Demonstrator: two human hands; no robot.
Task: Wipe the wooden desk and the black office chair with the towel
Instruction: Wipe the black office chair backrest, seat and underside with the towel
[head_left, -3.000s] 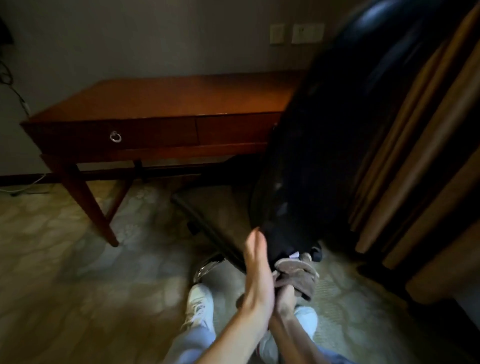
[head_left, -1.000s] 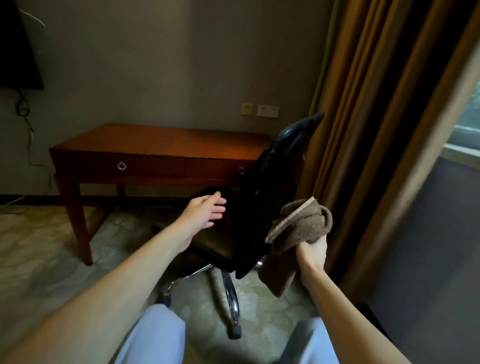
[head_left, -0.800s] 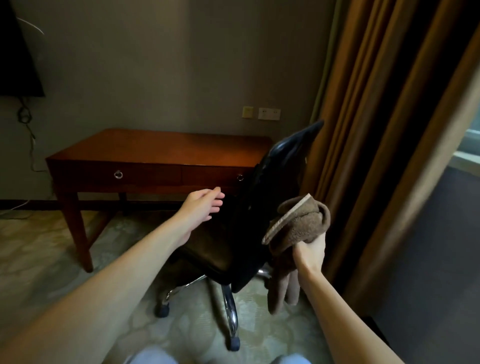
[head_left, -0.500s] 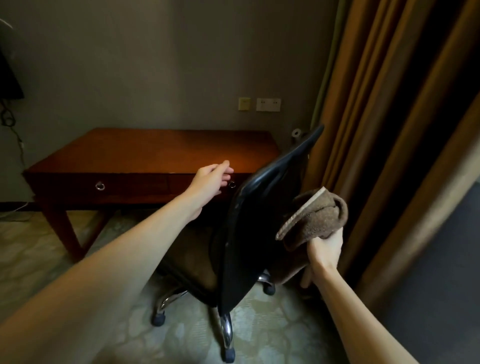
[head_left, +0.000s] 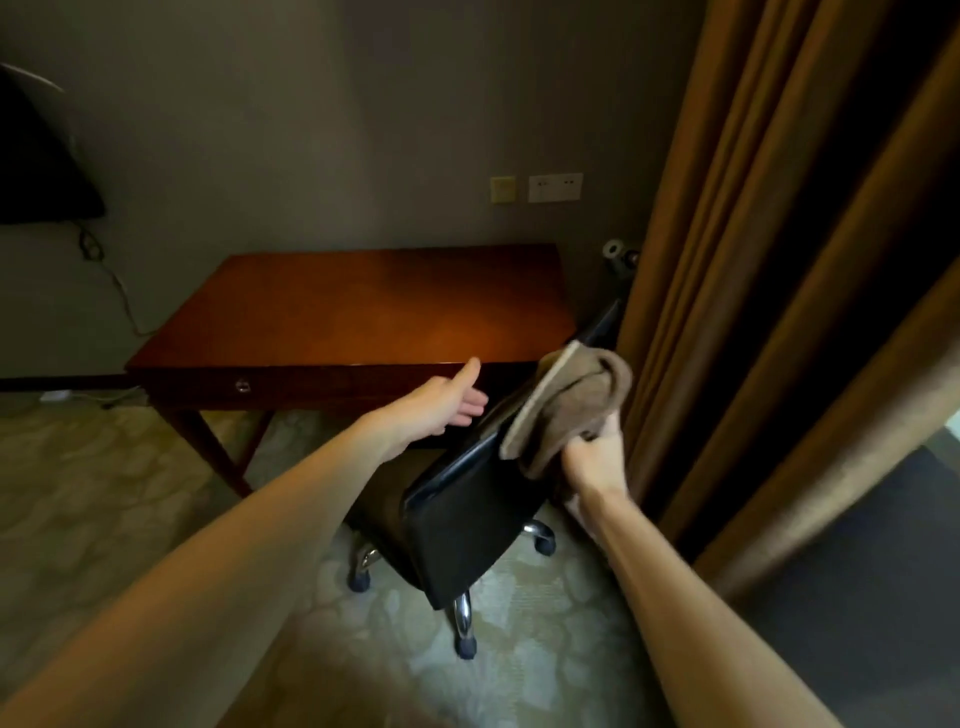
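Brown and bunched, draping over the top edge of the chair back: towel. Gripping its lower folds with the right hand, fingers curled fully round the cloth. Reaching forward with the left hand, fingers straight, thumb up, holding nothing; hovering just beside the backrest's near edge, contact impossible to tell.

Judging from this, working on the chair step, starting at the backrest. Standing side-on just in front of the table, with the curtain close on the right.

Next, probably calling for steadying the backrest with the left hand against rolling or swivelling on the castors, then dragging the towel down the black surface with firm, even pressure. Not telling whether the bare, glossy tabletop is wiped yet.
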